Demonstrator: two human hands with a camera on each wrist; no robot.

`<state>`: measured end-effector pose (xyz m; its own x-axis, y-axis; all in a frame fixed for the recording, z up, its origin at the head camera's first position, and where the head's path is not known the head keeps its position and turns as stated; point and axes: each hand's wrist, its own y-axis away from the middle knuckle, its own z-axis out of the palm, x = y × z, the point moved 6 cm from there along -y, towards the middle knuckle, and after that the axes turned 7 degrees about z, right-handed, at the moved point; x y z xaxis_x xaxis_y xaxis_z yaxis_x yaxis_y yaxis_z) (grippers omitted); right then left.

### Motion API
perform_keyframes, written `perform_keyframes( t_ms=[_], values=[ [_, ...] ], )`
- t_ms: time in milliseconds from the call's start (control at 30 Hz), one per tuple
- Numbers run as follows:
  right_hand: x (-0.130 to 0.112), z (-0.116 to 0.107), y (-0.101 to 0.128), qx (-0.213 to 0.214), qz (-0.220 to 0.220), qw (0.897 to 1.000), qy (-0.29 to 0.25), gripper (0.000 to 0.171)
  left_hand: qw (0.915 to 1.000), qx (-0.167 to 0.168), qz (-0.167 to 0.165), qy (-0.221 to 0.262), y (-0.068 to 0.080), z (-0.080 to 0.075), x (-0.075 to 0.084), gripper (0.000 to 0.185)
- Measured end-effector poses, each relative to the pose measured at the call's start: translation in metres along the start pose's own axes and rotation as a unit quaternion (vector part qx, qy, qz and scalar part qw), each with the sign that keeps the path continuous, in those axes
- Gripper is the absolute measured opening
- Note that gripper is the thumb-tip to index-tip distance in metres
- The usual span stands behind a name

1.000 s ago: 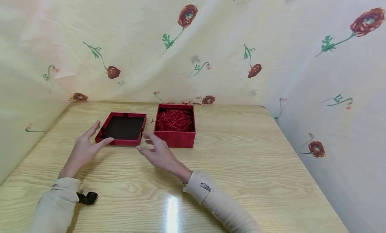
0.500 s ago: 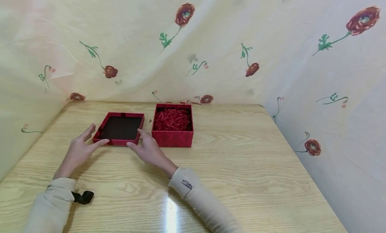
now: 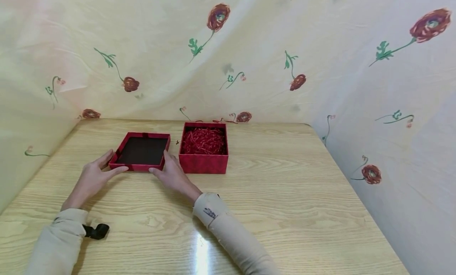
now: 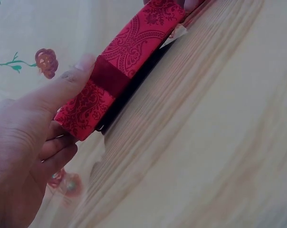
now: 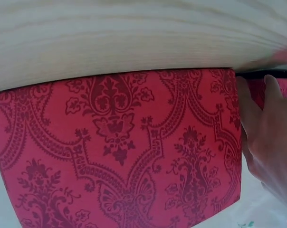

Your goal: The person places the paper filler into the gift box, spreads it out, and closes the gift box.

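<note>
A shallow red box lid (image 3: 142,150) with a black inside lies open side up on the table, left of the box. Its outside carries a dark damask pattern and a ribbon band (image 4: 109,76). My left hand (image 3: 93,178) grips the near left corner, thumb along the front wall and fingers round the left side. At the near right corner, my right hand (image 3: 173,175) pinches the lid with its thumb in front and fingers on the right wall. The right hand fits in close between the lid and the red box (image 3: 204,164), whose patterned side fills the right wrist view.
Red shredded paper (image 3: 204,141) fills the box. A thin red ribbon (image 3: 226,121) lies behind it near the table's back edge. Floral cloth (image 3: 263,49) hangs behind and at both sides of the wooden table (image 3: 285,196). A black wrist mount (image 3: 97,231) sticks out from the left sleeve.
My right hand has moved left from beside the box onto the lid's right corner. The left fingers have closed in on the left corner. Lid and box stay on the table.
</note>
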<state>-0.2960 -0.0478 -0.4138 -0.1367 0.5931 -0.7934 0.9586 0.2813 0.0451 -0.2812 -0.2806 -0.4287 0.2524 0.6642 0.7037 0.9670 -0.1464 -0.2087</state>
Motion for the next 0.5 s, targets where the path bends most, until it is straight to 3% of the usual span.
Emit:
perform_keyframes(
  t_ms=[500],
  values=[
    [0.004,0.004,-0.012,0.012,0.02,1.0,-0.015,0.079,0.9994,-0.004,-0.006,-0.035,-0.005,0.002,-0.001,0.087]
  ],
)
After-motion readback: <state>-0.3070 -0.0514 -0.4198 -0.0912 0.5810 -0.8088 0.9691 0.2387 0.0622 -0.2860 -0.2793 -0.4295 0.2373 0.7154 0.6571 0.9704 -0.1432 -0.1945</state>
